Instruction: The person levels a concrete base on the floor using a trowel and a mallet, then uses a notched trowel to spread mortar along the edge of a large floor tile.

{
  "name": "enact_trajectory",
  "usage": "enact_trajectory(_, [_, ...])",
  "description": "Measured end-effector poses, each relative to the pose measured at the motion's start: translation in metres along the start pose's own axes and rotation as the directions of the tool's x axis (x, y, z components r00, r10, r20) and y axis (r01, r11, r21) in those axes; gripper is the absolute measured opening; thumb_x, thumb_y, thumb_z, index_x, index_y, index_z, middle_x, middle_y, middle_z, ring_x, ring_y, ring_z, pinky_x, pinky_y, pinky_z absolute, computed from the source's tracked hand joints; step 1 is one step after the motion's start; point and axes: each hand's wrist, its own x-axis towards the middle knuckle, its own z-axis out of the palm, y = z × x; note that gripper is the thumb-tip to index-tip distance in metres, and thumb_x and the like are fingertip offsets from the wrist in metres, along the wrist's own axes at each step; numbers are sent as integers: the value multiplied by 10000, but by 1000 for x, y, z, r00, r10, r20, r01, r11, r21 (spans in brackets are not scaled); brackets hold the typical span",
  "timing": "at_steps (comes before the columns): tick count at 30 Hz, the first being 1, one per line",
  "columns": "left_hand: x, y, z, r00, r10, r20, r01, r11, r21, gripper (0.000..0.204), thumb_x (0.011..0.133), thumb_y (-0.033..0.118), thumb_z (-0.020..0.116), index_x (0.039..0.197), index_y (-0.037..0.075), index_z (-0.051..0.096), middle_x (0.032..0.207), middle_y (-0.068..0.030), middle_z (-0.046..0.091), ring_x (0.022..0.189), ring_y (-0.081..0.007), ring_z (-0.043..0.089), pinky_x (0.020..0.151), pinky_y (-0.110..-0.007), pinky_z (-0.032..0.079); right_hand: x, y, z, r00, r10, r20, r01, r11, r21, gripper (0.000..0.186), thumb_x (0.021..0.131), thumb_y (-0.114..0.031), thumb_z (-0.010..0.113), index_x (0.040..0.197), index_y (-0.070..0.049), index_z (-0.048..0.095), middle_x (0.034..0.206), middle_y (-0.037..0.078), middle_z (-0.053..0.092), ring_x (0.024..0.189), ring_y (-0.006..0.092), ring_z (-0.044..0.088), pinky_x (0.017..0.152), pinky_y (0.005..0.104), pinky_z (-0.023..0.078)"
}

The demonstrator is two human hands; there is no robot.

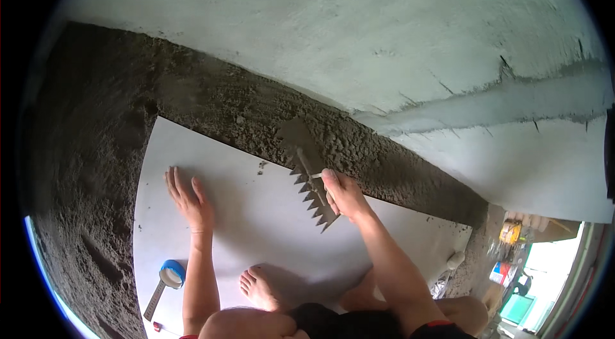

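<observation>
My left hand (pixel 189 203) lies flat on a large white tile (pixel 237 236), its fingers a little apart and holding nothing. In my right hand (pixel 344 196) is the handle of a notched trowel (pixel 312 188), a grey metal plate with big pointed teeth along one edge. The trowel is slanted across the tile's far edge; its upper end is over the dark mortar (pixel 224 96), and its lower teeth are above the tile. Mortar clings to the blade. A few crumbs lie on the tile beside it.
A blue ring-shaped thing (pixel 174 273) with a grey strip lies on the tile left of my left forearm. My bare foot (pixel 259 288) rests on the tile. A pale plastered wall (pixel 359 38) borders the mortar. Clutter, including a yellow item (pixel 510 232), stands at the right.
</observation>
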Motion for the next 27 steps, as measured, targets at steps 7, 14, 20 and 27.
enact_trajectory(7, [1,1,-5,999,-28,43,22,992,128,442,924,194,519,1306,-22,456,1380,-205,442,1329,-382,354,1092,-456,296,27,-31,-74,776,-629,-31,199,292,-935,412,913,-520,492,910,-115,562,780,121,670,697,352,659,594,461,525])
enact_trajectory(14, [2,6,-5,999,-24,23,20,990,139,412,934,211,518,1277,-14,485,1378,-182,456,1329,-361,364,1095,-455,294,60,-35,-103,843,-522,-126,61,326,-943,536,929,-566,411,1035,-83,618,823,156,685,795,360,660,740,486,512])
enact_trajectory(20, [4,7,-5,1000,-13,16,11,990,144,399,925,207,525,1255,-16,498,1368,-186,463,1322,-372,368,1096,-459,289,59,-37,-65,871,-483,-89,141,420,-897,561,939,-579,381,854,-63,584,709,149,640,732,367,642,696,471,500])
enact_trajectory(27, [3,11,-6,999,-33,42,27,990,142,386,928,205,521,1249,-8,500,1377,-181,454,1329,-367,361,1098,-454,283,51,-30,-95,796,-571,-201,27,367,-930,540,929,-565,408,880,-65,605,749,156,656,756,387,637,700,472,502])
